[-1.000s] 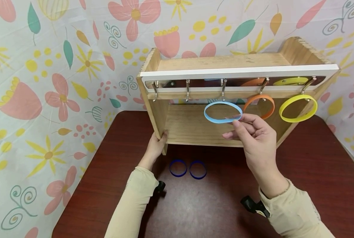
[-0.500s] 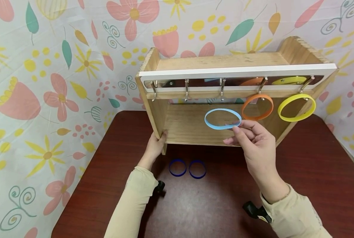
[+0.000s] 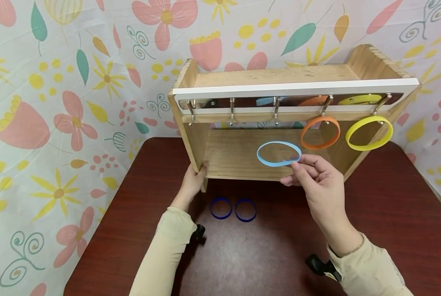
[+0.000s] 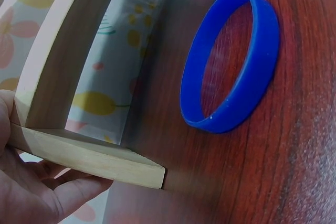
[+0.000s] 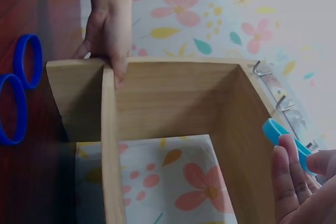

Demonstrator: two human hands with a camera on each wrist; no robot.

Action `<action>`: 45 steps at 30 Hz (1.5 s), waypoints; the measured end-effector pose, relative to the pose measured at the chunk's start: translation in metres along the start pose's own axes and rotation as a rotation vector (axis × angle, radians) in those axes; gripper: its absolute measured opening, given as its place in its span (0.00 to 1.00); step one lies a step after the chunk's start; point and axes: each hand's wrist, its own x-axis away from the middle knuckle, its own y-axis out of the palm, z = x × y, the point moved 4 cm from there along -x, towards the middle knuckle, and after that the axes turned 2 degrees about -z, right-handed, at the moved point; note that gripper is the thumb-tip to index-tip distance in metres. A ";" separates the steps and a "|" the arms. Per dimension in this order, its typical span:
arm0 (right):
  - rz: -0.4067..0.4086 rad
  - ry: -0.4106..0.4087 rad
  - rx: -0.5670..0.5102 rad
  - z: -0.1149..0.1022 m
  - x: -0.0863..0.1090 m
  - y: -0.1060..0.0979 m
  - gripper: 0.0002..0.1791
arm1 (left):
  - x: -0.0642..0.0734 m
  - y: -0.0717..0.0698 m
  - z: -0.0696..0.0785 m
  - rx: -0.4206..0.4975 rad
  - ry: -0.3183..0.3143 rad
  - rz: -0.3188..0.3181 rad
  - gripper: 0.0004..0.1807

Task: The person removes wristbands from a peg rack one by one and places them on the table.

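Between thumb and fingers my right hand (image 3: 322, 185) pinches a light blue wristband (image 3: 276, 164), held in front of the wooden shelf (image 3: 242, 164) and below the middle hook (image 3: 276, 111). My left hand (image 3: 191, 183) grips the shelf's lower left side; the left wrist view shows its thumb and fingers around the wooden side panel (image 4: 84, 156). An orange wristband (image 3: 305, 139) and a yellow wristband (image 3: 368, 147) hang from the two right hooks. Two dark blue wristbands (image 3: 221, 218) lie side by side on the table, close to the shelf.
A white rail (image 3: 294, 87) with several metal hooks runs along the shelf's front; the two left hooks (image 3: 232, 112) bear nothing. The dark red-brown table (image 3: 235, 259) extends towards me. A flower-patterned cloth (image 3: 94, 82) hangs behind.
My right hand has lowered with the light blue wristband, away from the middle hook. The left hand keeps its grip on the shelf.
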 end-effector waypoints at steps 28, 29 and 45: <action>0.060 0.161 0.138 0.030 0.019 -0.025 0.06 | 0.001 0.001 0.000 0.015 0.002 0.005 0.20; 0.063 0.168 0.142 0.031 0.020 -0.025 0.06 | 0.001 0.001 0.000 0.017 0.000 0.004 0.20; 0.047 0.282 0.233 0.049 0.033 -0.034 0.10 | 0.002 0.000 0.002 -0.011 -0.008 0.010 0.21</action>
